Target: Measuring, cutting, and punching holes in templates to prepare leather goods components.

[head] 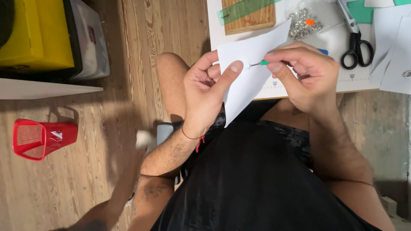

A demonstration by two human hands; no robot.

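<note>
- The left hand (209,92) pinches a white paper sheet (250,70).
- The right hand (306,75) presses a green-handled tool (262,63) against it.
- Black scissors (355,36) lie far right on the table (325,40).

Hands (257,81): both bare, no gloves, no rings visible. Left wrist: thin red cord bracelet (193,137), knot with short loose ends at 5 o'clock. Forearms: bare, hairy, no sleeves. Left forearm: dark tattoo (152,190). Torso: black garment (257,179).

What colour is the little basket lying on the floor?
Red mesh basket, tipped on its side on the wooden floor; the head view shows it.
</note>
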